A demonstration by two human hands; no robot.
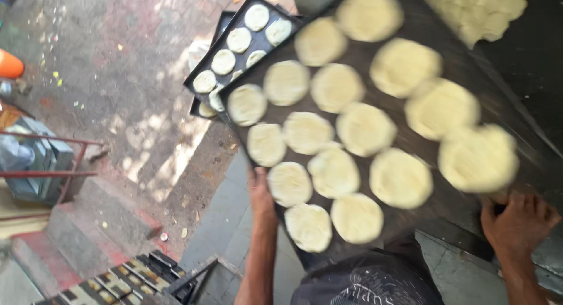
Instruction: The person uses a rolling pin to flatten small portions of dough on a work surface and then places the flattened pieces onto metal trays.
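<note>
Overhead, you carried a wide dark baking tray (446, 214) of soft, pale dough rounds (363, 129), each grip clamped on an edge: left hand (260, 190), right hand (519, 220). It looked rigid, heavy and easily tipped; opposite edges suited it.

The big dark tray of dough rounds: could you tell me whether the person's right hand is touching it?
Touching. The head view shows the right hand gripping the near corner of the big dark tray, fingers curled onto its edge.
</note>
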